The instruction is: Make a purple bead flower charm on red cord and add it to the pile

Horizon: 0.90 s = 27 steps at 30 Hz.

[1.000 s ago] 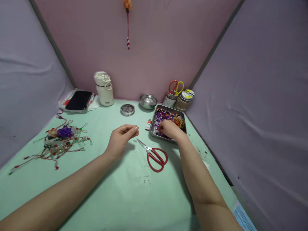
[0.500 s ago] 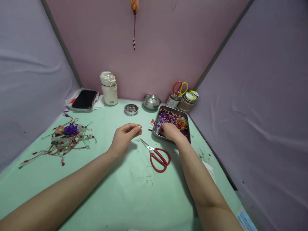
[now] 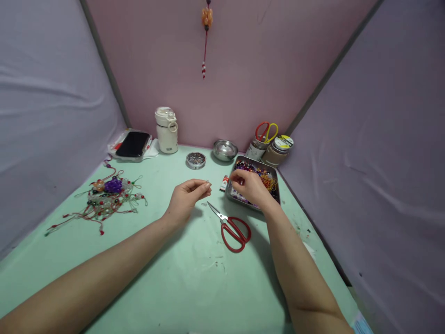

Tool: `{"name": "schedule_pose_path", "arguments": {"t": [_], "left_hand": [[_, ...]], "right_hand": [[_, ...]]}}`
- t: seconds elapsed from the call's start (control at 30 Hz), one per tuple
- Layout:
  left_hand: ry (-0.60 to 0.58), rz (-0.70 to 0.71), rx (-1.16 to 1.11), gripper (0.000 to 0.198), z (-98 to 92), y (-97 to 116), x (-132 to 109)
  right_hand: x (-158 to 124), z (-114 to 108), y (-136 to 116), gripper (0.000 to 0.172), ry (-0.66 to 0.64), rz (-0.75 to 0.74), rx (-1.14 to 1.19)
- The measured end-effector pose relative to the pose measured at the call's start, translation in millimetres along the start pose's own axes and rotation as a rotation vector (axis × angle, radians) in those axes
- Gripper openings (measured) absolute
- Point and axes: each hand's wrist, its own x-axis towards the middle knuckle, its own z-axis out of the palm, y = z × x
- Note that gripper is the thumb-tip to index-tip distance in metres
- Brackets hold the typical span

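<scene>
My left hand (image 3: 189,197) hovers over the middle of the table, thumb and forefinger pinched together; whatever sits between the tips is too small to name. Above the near left part of a metal tray (image 3: 255,208), my right hand (image 3: 248,185) is closed, fingertips together and pointing left; I cannot make out what is in them. Purple, clear and dark beads (image 3: 248,166) and a tangle of yellow-orange cord (image 3: 269,182) fill the tray. Red-handled scissors (image 3: 232,228) lie slightly open on the table just below and between my hands.
Beaded charms with cords (image 3: 111,197) lie in a heap at left. Along the back stand a phone (image 3: 133,144), a white bottle (image 3: 167,131), a round bead case (image 3: 196,160), a steel bowl (image 3: 225,150), and jars (image 3: 278,150). A lighter (image 3: 224,183) lies beside the tray.
My right hand has risen out of the beads and sits slightly above the tray. My left hand keeps its pinch. The whole view has shifted a little.
</scene>
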Motion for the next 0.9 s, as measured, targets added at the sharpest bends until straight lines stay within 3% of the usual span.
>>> {"name": "schedule_pose_path", "arguments": {"t": [0.17, 0.3, 0.53, 0.9], "left_hand": [[-0.001, -0.010, 0.008, 0.027, -0.2, 2.6, -0.7], [0.012, -0.026, 0.017, 0.028, 0.4, 5.3, -1.3], [0.010, -0.038, 0.074, 0.029, 3.8, 11.9, -4.5], [0.016, -0.060, 0.085, 0.025, 4.8, 14.7, -5.9]], "right_hand": [[3.1, 14.9, -5.4, 0.014, 0.038, 0.106, 0.722], [3.1, 19.3, -11.7, 0.021, 0.010, 0.217, 1.028], [1.4, 20.0, -19.0, 0.024, -0.043, 0.279, 1.136], [-0.1, 21.5, -21.9, 0.018, -0.093, 0.242, 1.143]]}}
